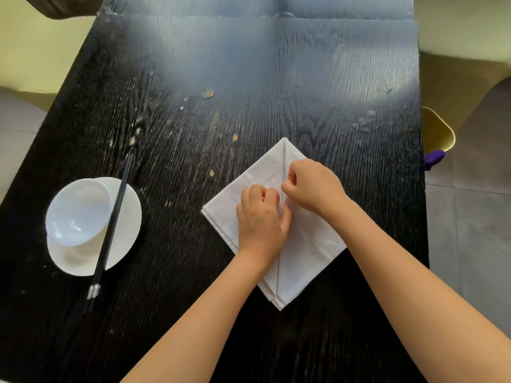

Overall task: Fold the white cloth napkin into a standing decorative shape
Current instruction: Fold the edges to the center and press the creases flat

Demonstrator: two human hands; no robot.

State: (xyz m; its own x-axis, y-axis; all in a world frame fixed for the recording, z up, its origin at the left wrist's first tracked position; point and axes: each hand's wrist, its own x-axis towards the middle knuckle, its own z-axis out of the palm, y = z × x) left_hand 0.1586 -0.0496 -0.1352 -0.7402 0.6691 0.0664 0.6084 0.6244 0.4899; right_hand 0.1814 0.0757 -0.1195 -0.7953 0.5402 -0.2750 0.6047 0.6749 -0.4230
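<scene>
Napkin Right of Centre, Dishes by the Left Edge

On the tabletop, the folded napkin lies toward the right edge. Near the left edge a bowl sits on a plate, chopsticks laid across the plate, just right of the bowl.

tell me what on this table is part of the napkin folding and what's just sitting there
In the job: napkin, left hand, right hand, both pinching its centre fold.

Lying about: bowl, plate, chopsticks, crumbs, all on the table.
</scene>
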